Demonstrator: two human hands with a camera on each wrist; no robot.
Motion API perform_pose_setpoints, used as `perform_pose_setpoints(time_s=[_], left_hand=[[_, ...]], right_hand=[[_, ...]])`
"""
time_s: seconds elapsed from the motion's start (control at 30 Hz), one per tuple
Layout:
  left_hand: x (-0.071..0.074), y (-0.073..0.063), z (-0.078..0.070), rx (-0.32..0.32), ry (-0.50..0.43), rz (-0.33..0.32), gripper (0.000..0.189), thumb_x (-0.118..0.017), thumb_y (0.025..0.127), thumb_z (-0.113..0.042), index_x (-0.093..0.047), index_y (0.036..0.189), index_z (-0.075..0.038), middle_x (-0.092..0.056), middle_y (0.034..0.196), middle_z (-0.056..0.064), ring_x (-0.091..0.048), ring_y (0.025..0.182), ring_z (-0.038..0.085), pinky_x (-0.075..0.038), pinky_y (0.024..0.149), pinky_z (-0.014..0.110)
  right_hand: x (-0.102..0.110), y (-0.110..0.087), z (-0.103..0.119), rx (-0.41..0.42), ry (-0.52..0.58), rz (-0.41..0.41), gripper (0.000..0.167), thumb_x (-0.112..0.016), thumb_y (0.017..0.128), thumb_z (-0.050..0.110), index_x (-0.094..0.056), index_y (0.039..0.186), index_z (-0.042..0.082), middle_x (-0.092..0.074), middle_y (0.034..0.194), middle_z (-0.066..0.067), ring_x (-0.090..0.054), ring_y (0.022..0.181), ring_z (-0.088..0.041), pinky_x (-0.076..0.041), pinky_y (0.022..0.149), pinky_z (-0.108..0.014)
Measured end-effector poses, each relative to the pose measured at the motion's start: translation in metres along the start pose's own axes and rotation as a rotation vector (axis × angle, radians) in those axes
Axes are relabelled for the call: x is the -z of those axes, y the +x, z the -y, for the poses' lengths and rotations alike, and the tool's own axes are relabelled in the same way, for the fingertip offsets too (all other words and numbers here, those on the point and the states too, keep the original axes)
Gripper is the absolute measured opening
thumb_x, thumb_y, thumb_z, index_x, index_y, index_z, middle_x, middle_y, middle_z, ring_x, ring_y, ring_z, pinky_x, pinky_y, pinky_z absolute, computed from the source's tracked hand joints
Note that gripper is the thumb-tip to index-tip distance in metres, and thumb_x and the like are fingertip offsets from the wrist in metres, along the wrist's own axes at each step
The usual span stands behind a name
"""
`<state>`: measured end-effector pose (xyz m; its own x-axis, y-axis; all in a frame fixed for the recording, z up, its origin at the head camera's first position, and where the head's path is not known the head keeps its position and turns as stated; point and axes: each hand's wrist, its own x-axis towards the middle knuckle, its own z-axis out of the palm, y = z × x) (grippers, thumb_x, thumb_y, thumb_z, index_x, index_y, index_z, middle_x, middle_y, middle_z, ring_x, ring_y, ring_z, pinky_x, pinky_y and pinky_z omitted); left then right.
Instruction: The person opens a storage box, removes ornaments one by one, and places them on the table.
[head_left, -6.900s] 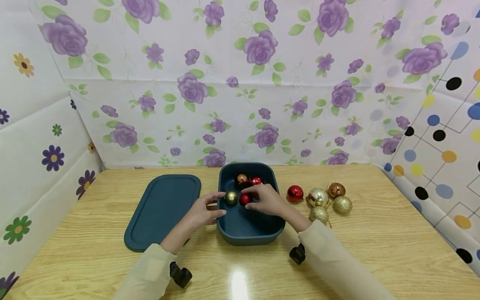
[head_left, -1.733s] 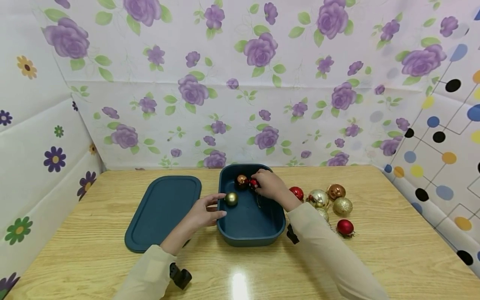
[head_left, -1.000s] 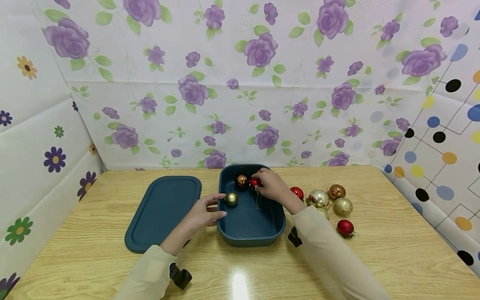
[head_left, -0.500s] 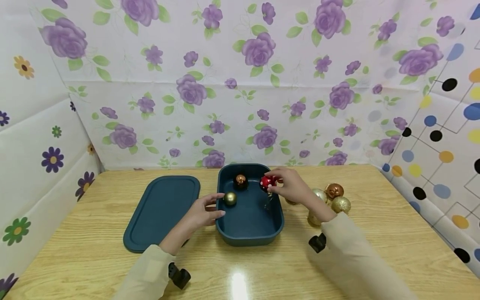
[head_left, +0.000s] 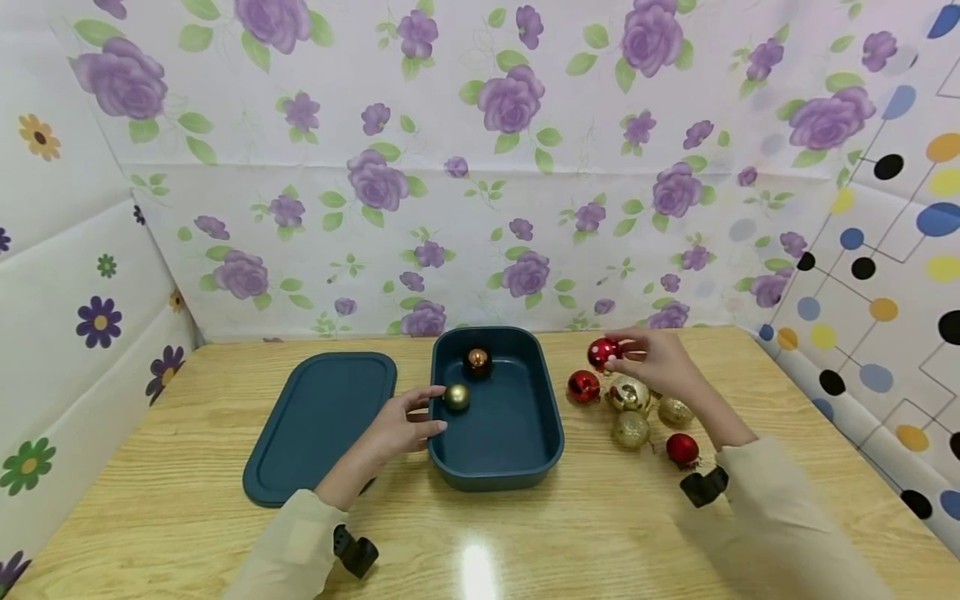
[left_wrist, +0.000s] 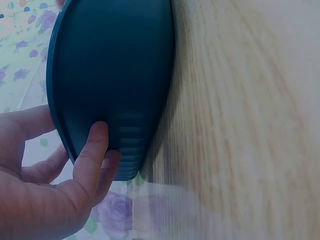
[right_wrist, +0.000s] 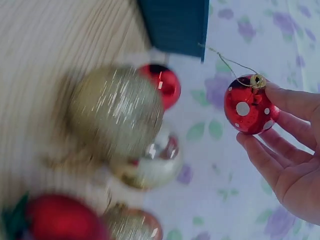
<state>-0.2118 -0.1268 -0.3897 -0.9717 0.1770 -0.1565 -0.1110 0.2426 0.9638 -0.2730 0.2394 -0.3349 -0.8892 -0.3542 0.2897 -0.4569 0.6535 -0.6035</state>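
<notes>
My right hand (head_left: 660,364) pinches a red Christmas bauble with white dots (head_left: 602,354) above the table, right of the dark teal box (head_left: 495,482). In the right wrist view that dotted bauble (right_wrist: 245,107) hangs a thin gold loop from its cap. My left hand (head_left: 401,423) grips the box's left wall; in the left wrist view its fingers (left_wrist: 90,155) lie along the outer side and others pass behind the rim. Inside the box sit a copper bauble (head_left: 477,361) and a matte gold bauble (head_left: 457,396).
Right of the box lie a shiny red bauble (head_left: 582,387), a shiny gold bauble (head_left: 627,392), glittery gold baubles (head_left: 631,429) and a matte red bauble (head_left: 682,449). A teal lid (head_left: 322,425) lies flat to the left. A floral cloth (head_left: 480,167) hangs behind the table.
My right hand lifted the dotted bauble out of the box and carried it right, over the loose baubles. Earlier, the matte red one went from box to table. The left hand stays.
</notes>
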Motion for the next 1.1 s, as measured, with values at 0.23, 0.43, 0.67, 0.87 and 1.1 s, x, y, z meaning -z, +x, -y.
perform_pose_setpoints(time_s=[0.23,0.43,0.67,0.87,1.1], left_hand=[[0.0,0.0,0.0,0.008,-0.006,0.0,0.052,-0.063,0.085,-0.006,-0.047,0.133,-0.014,-0.036,0.138,0.02,-0.049,0.112,0.03,-0.051,0.074,0.035],[0.0,-0.001,-0.001,0.008,0.002,-0.002,0.052,-0.063,0.085,-0.006,-0.047,0.134,-0.013,-0.037,0.137,0.02,-0.049,0.112,0.031,-0.052,0.073,0.036],[-0.001,0.0,-0.001,0.019,0.007,-0.005,0.052,-0.063,0.085,-0.006,-0.047,0.133,-0.015,-0.035,0.139,0.018,-0.045,0.116,0.032,-0.051,0.076,0.038],[-0.001,0.001,0.0,0.018,0.011,-0.001,0.051,-0.062,0.086,-0.005,-0.047,0.134,-0.015,-0.034,0.14,0.019,-0.044,0.117,0.033,-0.051,0.076,0.039],[0.0,0.001,-0.001,0.014,0.017,-0.001,0.051,-0.061,0.086,-0.005,-0.047,0.134,-0.013,-0.034,0.139,0.02,-0.044,0.117,0.034,-0.05,0.077,0.04]], right_hand=[[0.024,-0.021,-0.032,-0.094,-0.028,-0.051,0.047,-0.069,0.082,0.016,-0.055,0.123,-0.003,-0.055,0.117,-0.027,-0.058,0.099,-0.041,-0.052,0.074,-0.038],[0.04,-0.04,-0.059,-0.174,-0.036,-0.108,0.05,-0.067,0.084,0.024,-0.054,0.123,-0.004,-0.055,0.115,-0.03,-0.056,0.101,-0.043,-0.052,0.073,-0.038],[0.054,-0.06,-0.089,-0.248,-0.048,-0.145,0.051,-0.064,0.086,0.026,-0.052,0.124,-0.006,-0.051,0.119,-0.032,-0.053,0.103,-0.046,-0.053,0.069,-0.033],[0.061,-0.073,-0.114,-0.31,-0.063,-0.142,0.053,-0.064,0.086,0.027,-0.051,0.124,-0.008,-0.045,0.124,-0.034,-0.052,0.103,-0.049,-0.053,0.066,-0.033],[0.059,-0.078,-0.136,-0.379,-0.113,-0.067,0.061,-0.065,0.084,0.035,-0.051,0.123,-0.009,-0.047,0.121,-0.035,-0.054,0.1,-0.047,-0.053,0.065,-0.036]])
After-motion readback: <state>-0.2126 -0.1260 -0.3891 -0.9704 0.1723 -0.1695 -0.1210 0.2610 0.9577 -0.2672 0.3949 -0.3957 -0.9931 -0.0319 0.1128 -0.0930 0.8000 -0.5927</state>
